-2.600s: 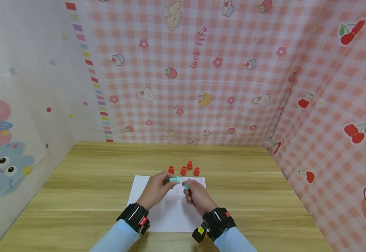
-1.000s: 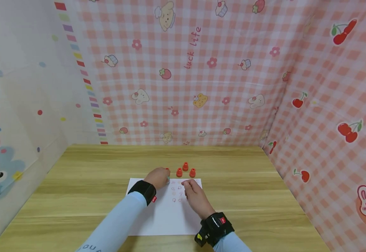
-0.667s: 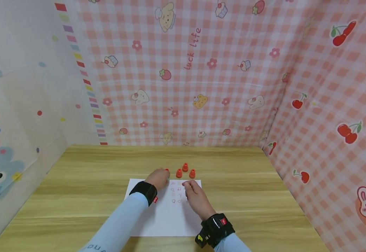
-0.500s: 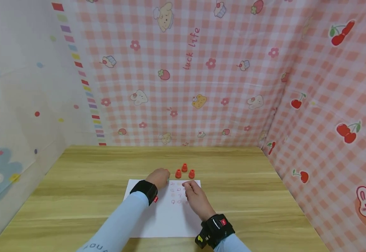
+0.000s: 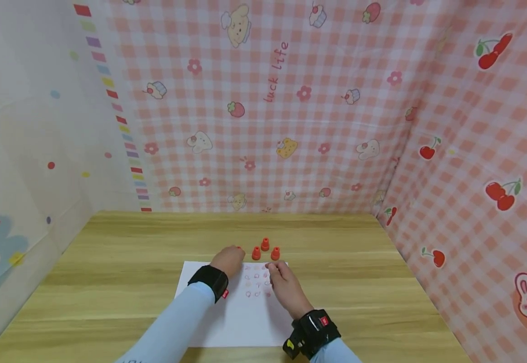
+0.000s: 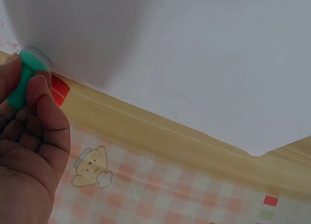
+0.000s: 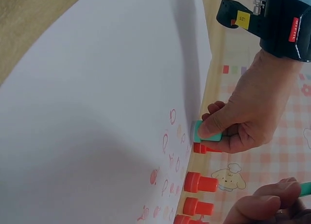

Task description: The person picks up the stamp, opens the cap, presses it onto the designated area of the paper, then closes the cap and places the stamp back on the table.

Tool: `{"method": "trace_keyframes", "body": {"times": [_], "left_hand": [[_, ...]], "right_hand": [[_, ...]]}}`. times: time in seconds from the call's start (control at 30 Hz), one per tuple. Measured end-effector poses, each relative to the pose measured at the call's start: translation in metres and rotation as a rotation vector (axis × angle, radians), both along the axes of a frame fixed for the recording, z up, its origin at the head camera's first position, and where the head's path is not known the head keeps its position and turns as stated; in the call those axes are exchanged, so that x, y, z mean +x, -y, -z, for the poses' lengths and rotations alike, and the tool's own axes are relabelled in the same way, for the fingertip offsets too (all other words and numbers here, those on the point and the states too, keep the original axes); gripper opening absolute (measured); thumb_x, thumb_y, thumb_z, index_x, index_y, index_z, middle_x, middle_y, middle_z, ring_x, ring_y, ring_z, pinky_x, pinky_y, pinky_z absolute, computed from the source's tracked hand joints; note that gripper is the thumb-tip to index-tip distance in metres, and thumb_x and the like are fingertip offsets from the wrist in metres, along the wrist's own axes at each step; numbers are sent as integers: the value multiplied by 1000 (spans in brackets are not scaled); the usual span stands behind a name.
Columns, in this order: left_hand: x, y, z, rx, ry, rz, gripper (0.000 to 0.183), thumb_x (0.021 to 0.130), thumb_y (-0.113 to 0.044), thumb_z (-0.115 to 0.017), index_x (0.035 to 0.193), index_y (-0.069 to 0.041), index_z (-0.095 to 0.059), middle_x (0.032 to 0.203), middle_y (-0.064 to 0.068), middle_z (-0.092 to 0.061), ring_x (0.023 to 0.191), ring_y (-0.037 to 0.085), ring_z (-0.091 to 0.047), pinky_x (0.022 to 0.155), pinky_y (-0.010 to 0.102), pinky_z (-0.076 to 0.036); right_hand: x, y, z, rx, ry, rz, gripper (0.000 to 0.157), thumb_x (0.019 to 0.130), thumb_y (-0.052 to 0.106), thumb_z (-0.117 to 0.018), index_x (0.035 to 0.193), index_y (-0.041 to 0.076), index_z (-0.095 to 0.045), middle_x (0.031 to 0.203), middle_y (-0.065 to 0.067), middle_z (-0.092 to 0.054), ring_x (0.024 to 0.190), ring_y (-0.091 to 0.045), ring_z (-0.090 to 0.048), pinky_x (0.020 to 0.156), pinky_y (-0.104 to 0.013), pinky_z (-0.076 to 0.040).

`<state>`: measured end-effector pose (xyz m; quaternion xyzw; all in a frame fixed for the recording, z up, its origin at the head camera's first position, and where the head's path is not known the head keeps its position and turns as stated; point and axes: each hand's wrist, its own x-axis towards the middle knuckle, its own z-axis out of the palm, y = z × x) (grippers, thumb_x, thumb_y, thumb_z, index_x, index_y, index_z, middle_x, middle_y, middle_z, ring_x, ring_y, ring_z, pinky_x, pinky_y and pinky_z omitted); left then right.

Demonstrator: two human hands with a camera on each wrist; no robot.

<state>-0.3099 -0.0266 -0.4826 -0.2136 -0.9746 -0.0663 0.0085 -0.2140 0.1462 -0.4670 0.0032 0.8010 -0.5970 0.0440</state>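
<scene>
My left hand [image 5: 229, 261] pinches a teal toy stamp [image 6: 28, 78] between thumb and fingers, at the far edge of a white sheet of paper [image 5: 240, 322]. In the right wrist view the stamp's pale base faces the paper and seems to touch it. Small red and pink prints [image 5: 257, 285] lie in rows on the sheet, to the right of that hand. Over the paper's upper right part, my right hand [image 5: 286, 285] has its fingers curled round a small teal cap [image 7: 305, 189], mostly hidden by the fingers in the head view.
Several red stamps [image 5: 265, 244] stand upright just beyond the paper; one is partly hidden behind the left hand. The wooden table [image 5: 358, 282] meets a pink checked cloth wall [image 5: 263, 126] at the back. A black band [image 5: 315, 330] circles the right wrist.
Since the earliest frame, my left hand has moved away from the right one and turned the stamp down to the paper's far edge. In the last second both hands have stayed nearly still.
</scene>
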Motion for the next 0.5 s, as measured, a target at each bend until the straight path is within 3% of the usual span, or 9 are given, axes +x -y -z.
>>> {"method": "trace_keyframes", "body": {"times": [0.23,0.5], "left_hand": [[-1,2,5,14,-35,22,9,94,0,-61,90,0,-69,81,13,-67,79,27,-65,80,39,-54],[-3,2,9,28,-21,16,9,95,-1,-60,95,0,-69,85,14,-68,82,28,-66,83,39,-54]], "right_hand": [[-3,-2,2,-19,-10,12,34,108,32,-39,122,4,-54,87,-7,-45,79,-23,-46,66,-33,-35],[-4,-2,0,-9,13,-3,33,108,33,-38,123,7,-53,90,-8,-46,84,-24,-47,68,-33,-36]]}}
